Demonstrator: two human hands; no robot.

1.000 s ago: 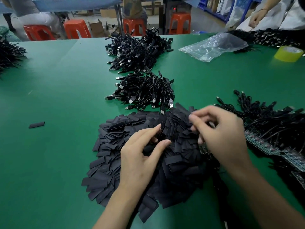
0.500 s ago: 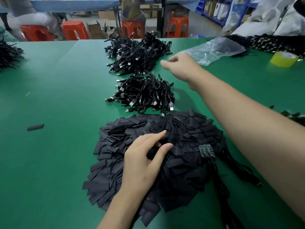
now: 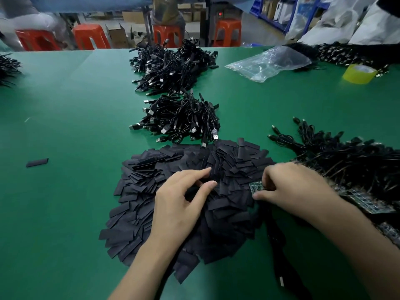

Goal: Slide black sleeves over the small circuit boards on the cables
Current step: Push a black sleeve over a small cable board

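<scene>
Table [image 3: 75,126]: green mat surface, wide and flat, seen from the head view.

Centre, near edge – a broad pile of black sleeves [image 3: 227,167], flat strips heaped loosely. One stray sleeve [image 3: 37,162] lies well apart to the left.

The left hand [image 3: 179,204] rests on the pile with forefinger and thumb stretched forward and the other fingers tucked under. I cannot tell whether its grip holds a sleeve.

The right hand [image 3: 296,191] is at the pile's right edge. Its grip is closed on a small green circuit board [image 3: 256,186], pinched between thumb and fingertips. The board is bare, with no sleeve on it. Its black cable [image 3: 279,256] trails toward the near edge of the table.

Right of that hand lies a thick bundle of cables [image 3: 346,161] with a row of bare boards along its near side.

Beyond the sleeves are two heaps of black USB cables, the nearer heap [image 3: 181,120] touching the pile's far edge and the farther heap [image 3: 171,63] behind it. A clear plastic bag [image 3: 268,63] and a yellow tape roll [image 3: 358,73] sit at far right.

Room: orange stools [image 3: 91,38] and cardboard boxes [image 3: 118,35] stand past the table – blue shelving [image 3: 270,11] lines the right wall.
</scene>
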